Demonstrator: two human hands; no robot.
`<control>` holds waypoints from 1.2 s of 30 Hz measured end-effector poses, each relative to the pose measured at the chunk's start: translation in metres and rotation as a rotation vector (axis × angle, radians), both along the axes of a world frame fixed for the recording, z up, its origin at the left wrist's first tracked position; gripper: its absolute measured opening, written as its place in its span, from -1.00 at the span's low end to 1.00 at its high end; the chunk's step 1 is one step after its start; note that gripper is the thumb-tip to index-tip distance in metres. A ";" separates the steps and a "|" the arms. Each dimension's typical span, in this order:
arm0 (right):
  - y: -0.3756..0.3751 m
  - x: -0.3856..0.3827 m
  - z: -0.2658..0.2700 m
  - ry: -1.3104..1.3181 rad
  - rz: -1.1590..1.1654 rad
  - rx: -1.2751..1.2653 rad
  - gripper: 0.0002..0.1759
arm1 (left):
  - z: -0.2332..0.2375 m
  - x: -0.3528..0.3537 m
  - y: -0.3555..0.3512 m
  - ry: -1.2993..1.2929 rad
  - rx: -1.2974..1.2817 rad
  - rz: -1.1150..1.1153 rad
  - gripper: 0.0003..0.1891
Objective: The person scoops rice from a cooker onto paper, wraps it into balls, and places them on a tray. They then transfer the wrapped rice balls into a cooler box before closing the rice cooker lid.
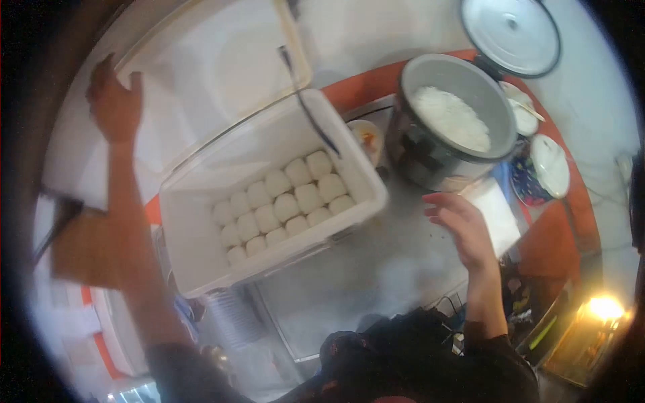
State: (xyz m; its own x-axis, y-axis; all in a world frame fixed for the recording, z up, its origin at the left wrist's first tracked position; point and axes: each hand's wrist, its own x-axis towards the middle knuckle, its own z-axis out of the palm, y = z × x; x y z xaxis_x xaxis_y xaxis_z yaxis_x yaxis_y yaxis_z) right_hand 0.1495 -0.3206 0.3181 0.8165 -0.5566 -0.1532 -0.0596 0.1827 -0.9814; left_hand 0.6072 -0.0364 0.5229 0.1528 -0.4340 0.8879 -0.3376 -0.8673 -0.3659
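Note:
My left hand (115,101), thumb apart from its fingers, is up at the far left, over the raised lid (228,67) of a white cooler box (269,269). Inside that box lie rows of round white balls (287,207), set close together; they look like dough or rice. On the other side, my right hand (463,228) hovers over the counter with loosely curved fingers and nothing in them. Its fingertips are just below a grey pot (420,151) holding white rice (451,117). A white sheet (496,213) lies beside that hand.
A round lid (512,30) is at the back right. A small bowl with orange contents (367,140) stands between box and pot. Right of the pot are a white dish (551,166) and a patterned bowl (527,178). A bright lamp (607,307) glows at lower right. A dark strap (309,111) crosses the box's rim.

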 end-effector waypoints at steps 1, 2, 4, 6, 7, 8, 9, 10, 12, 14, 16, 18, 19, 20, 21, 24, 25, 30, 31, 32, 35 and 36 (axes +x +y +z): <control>0.000 -0.009 -0.003 -0.002 -0.014 0.031 -0.54 | 0.009 0.033 0.007 -0.122 0.091 -0.065 -0.43; -0.002 -0.023 -0.002 -0.009 -0.045 0.019 -0.54 | 0.011 0.070 0.020 -0.131 0.077 -0.095 -0.43; 0.000 -0.055 -0.004 0.037 -0.094 0.065 -0.58 | 0.005 0.126 0.028 0.234 0.116 -0.175 -0.41; -0.005 -0.090 0.000 0.050 -0.161 0.004 -0.60 | 0.007 0.113 0.022 0.266 0.142 -0.157 -0.42; -0.010 -0.110 -0.002 0.074 -0.251 -0.043 -0.61 | 0.008 0.106 0.023 0.309 0.163 -0.108 -0.43; -0.013 -0.128 -0.004 0.100 -0.339 -0.089 -0.62 | 0.011 0.112 0.027 0.300 0.171 -0.129 -0.43; -0.013 -0.143 -0.003 0.100 -0.420 -0.086 -0.64 | 0.014 0.124 0.034 0.324 0.156 -0.073 -0.43; -0.013 -0.158 -0.005 0.095 -0.439 -0.089 -0.64 | 0.015 0.127 0.036 0.349 0.136 -0.016 -0.43; -0.013 -0.187 -0.013 0.101 -0.581 -0.022 -0.66 | 0.021 0.092 0.033 0.363 0.147 -0.025 -0.43; -0.011 -0.205 -0.023 0.082 -0.584 -0.007 -0.68 | 0.028 0.085 0.040 0.376 0.160 -0.019 -0.43; -0.008 -0.213 -0.026 0.069 -0.569 0.007 -0.67 | 0.033 0.087 0.047 0.279 0.202 -0.089 -0.44; 0.002 -0.213 -0.019 0.061 -0.553 0.015 -0.67 | 0.030 0.079 0.048 0.190 0.232 -0.043 -0.48; 0.005 -0.212 -0.014 0.057 -0.530 0.021 -0.68 | 0.029 0.065 0.048 0.104 0.261 0.011 -0.53; 0.006 -0.212 -0.011 0.051 -0.505 0.016 -0.68 | 0.027 0.048 0.047 0.103 0.255 0.035 -0.53; 0.009 -0.213 -0.009 0.031 -0.492 0.021 -0.68 | 0.025 0.026 0.043 0.082 0.230 0.004 -0.62; 0.015 -0.217 -0.006 -0.005 -0.450 0.025 -0.68 | 0.017 -0.030 0.047 0.019 0.139 -0.104 -0.76; 0.015 -0.221 -0.005 0.000 -0.459 0.016 -0.68 | 0.013 -0.048 0.047 -0.010 0.076 -0.206 -0.81; 0.008 -0.234 0.002 0.023 -0.481 -0.018 -0.69 | -0.034 -0.139 0.069 0.022 -0.028 -0.321 -0.82; 0.006 -0.235 0.004 0.024 -0.491 -0.015 -0.69 | -0.048 -0.159 0.073 0.133 -0.074 -0.344 -0.80; 0.002 -0.236 0.007 0.016 -0.463 -0.035 -0.68 | -0.063 -0.180 0.078 0.247 -0.120 -0.366 -0.79; -0.022 -0.236 0.025 0.013 -0.402 -0.159 -0.66 | -0.109 -0.226 0.101 0.314 0.052 -0.228 -0.73; -0.035 -0.233 0.033 0.007 -0.360 -0.255 -0.64 | -0.126 -0.238 0.106 0.347 0.096 -0.184 -0.71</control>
